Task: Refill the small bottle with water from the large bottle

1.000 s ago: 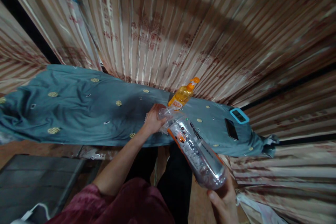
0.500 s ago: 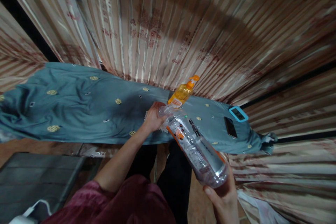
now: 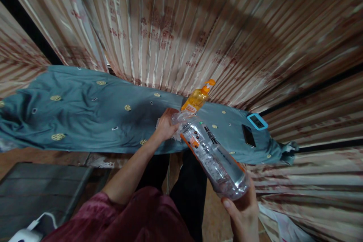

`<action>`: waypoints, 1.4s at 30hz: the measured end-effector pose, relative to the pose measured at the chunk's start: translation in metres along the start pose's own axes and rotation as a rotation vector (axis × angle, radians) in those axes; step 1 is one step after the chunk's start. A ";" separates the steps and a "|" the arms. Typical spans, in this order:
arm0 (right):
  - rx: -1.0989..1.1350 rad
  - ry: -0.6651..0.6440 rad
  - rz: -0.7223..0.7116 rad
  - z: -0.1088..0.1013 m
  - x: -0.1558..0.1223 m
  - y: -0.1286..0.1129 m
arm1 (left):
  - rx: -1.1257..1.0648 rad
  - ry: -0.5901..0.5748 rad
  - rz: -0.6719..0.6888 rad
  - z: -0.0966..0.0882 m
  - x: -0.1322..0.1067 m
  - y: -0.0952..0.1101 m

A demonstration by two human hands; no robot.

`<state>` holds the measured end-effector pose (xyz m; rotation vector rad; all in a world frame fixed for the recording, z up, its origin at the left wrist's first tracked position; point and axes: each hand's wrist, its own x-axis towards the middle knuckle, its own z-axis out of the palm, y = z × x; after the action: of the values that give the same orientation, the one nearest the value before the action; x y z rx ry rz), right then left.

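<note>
A large clear plastic bottle (image 3: 217, 159) with a silver and orange label lies slanted between my hands, its neck to the upper left. My right hand (image 3: 241, 211) grips the bottle's base from below, thumb along the near side. Up at the neck, my left hand (image 3: 167, 125) is closed, with crumpled clear plastic film (image 3: 178, 133) under and around its fingers. Just beyond the neck stands a pump bottle (image 3: 196, 100) of yellow-orange liquid with an orange pump head. The fingertips of my left hand are partly hidden.
Green-blue cloth (image 3: 93, 121) with yellow pineapple prints covers the long surface. A dark phone (image 3: 248, 135) and a blue-framed digital clock (image 3: 257, 121) lie at its right. Pleated curtain (image 3: 170, 26) hangs behind. A grey panelled box (image 3: 39, 193) and a white device with a cable (image 3: 27, 235) are lower left.
Almost nothing differs. The bottle's base end has shifted very slightly to the right, and the whole view has moved a little. Both hands keep their places on the bottle and film.
</note>
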<state>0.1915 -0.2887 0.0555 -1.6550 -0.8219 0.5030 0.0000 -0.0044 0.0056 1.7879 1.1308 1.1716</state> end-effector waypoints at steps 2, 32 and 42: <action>0.026 0.010 -0.017 -0.003 0.002 0.007 | 0.000 -0.001 0.001 0.000 0.000 0.000; -0.030 -0.028 0.046 0.005 -0.002 -0.032 | 0.027 -0.004 -0.008 -0.001 0.000 0.002; -0.040 -0.040 -0.037 -0.006 0.006 -0.011 | 0.012 -0.016 0.007 0.000 0.001 0.001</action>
<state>0.1967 -0.2872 0.0682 -1.6676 -0.8958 0.4978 0.0003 -0.0040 0.0072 1.8086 1.1251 1.1551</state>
